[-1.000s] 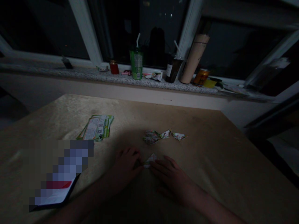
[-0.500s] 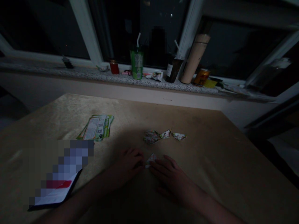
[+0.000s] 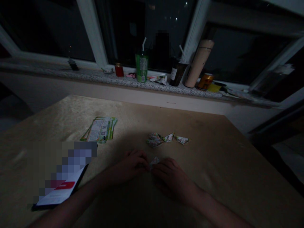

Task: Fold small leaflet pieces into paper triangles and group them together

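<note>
In the dim head view, a small folded paper piece (image 3: 155, 161) with a pointed top lies on the table between my hands. My left hand (image 3: 136, 162) has curled fingers, thumb and index fingertips together at the paper's left edge. From the other side my right hand (image 3: 171, 174) presses its closed fingers over the paper's lower right part, hiding it. Just beyond are a little pile of folded paper pieces (image 3: 155, 140) and two separate ones, a folded piece (image 3: 169, 137) and another folded piece (image 3: 182, 140).
Flat printed green-and-white papers (image 3: 96, 129) are stacked at the left. Nearer me lies a lit tablet (image 3: 64, 190), partly blurred out. Along the windowsill (image 3: 95, 76) stand a green cup (image 3: 142, 68), a dark cup (image 3: 177, 74), a tall pinkish flask (image 3: 199, 63) and an orange can (image 3: 205, 81).
The camera view has shifted slightly. My left fingertips have closed in at the paper's edge, and my right fingers have drawn together over it. The other folded pieces stay put.
</note>
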`<act>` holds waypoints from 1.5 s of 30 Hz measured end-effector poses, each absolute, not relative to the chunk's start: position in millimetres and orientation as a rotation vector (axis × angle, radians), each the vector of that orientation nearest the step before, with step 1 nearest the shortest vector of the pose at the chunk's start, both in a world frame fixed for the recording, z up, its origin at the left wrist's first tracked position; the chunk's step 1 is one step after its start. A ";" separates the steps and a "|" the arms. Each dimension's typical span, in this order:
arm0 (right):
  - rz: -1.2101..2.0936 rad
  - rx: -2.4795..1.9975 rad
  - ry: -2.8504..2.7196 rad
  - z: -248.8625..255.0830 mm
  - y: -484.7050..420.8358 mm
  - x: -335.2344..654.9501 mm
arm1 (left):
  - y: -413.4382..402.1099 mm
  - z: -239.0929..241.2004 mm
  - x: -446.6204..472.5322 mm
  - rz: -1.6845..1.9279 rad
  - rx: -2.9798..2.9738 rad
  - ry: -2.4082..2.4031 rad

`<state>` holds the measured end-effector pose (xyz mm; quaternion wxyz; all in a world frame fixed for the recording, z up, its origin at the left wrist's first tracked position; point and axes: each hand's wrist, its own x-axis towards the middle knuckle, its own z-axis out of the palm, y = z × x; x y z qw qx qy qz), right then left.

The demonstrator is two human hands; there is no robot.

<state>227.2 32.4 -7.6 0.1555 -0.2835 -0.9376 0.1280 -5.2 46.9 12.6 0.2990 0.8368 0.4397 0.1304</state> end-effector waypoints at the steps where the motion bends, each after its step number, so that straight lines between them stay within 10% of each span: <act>1: 0.380 -0.836 -2.678 -8.9 35.4 224.7 | 46.7 12.3 -4.4 0.349 2.213 1.189; 27: -0.318 -0.758 -2.865 -14.9 23.8 203.3 | 49.8 1.3 -3.9 0.360 2.226 1.388; 45: 0.008 -0.773 -2.693 -27.9 41.3 221.2 | 45.9 0.4 1.5 0.336 2.385 1.465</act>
